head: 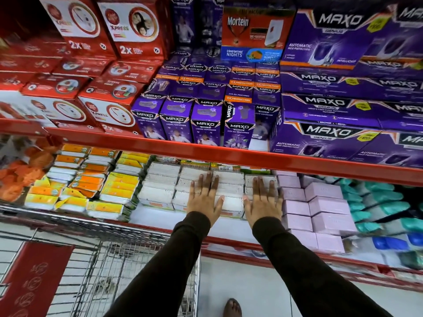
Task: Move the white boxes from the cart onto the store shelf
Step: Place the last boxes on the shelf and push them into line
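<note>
Several white boxes (160,186) lie in stacked rows on the lower store shelf (229,227), under a red shelf rail. My left hand (203,197) rests flat, fingers spread, on top of the white boxes near the middle of the stack. Just to its right, my right hand (263,200) lies flat on the right end of the same stack, fingers spread too. Neither hand grips a box. The wire cart (128,255) stands at the lower left, in front of the shelf; I see no white boxes inside it from here.
Pink boxes (320,209) sit right of the white ones, yellow and orange packets (91,184) to the left. The upper shelf holds red boxes (103,106) and purple MAXO boxes (206,124). A red sign (32,277) hangs on the cart. My foot (232,307) is on the white floor.
</note>
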{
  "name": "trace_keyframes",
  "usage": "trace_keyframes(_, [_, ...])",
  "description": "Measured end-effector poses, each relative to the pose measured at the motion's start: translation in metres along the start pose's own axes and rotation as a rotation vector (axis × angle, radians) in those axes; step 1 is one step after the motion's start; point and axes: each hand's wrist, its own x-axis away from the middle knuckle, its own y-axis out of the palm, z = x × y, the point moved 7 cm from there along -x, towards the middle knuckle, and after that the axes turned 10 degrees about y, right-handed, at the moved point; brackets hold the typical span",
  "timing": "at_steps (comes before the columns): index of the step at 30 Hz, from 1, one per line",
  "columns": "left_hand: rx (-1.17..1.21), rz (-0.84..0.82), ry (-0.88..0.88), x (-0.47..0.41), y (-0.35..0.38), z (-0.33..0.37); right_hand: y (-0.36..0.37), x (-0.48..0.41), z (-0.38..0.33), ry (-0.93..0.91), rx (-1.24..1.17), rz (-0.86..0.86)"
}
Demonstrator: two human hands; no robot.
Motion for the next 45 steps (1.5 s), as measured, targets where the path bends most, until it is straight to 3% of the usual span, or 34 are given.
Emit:
trace_keyframes(3, [0.014,-0.018,0.009,-0.002,-0.004,-0.003,-0.006,-0.001,-0.002,-0.004,-0.012,-0.031])
trace_keyframes(8, [-0.041,0.114,-0.114,0.005,-0.033,-0.057,-0.022,0.003,-0.045,-0.146,-0.098,0.092])
trace_keyframes(12, [-0.058,-0.003,-0.206,0.017,-0.024,-0.108,-0.012,0.011,-0.098,-0.318,-0.090,0.058])
trace_keyframes(24, [-0.050,0.028,-0.198,0.021,-0.013,-0.115,0.008,0.014,-0.111,-0.277,0.019,0.111])
trace_keyframes(31, [-0.016,-0.105,-0.186,0.022,-0.025,-0.111,-0.003,0.014,-0.104,-0.215,0.036,0.060])
trace_keyframes(34, [0.008,-0.009,-0.190,0.039,-0.036,-0.108,-0.022,0.035,-0.100,-0.178,-0.083,0.146])
trace_keyframes(39, [-0.076,0.223,-0.002,0.094,-0.067,-0.076,-0.054,0.100,-0.106,-0.239,-0.019,0.383])
trace_keyframes(45, [-0.194,0.494,0.109,0.154,-0.151,-0.047,-0.120,0.178,-0.112,-0.283,-0.047,0.651])
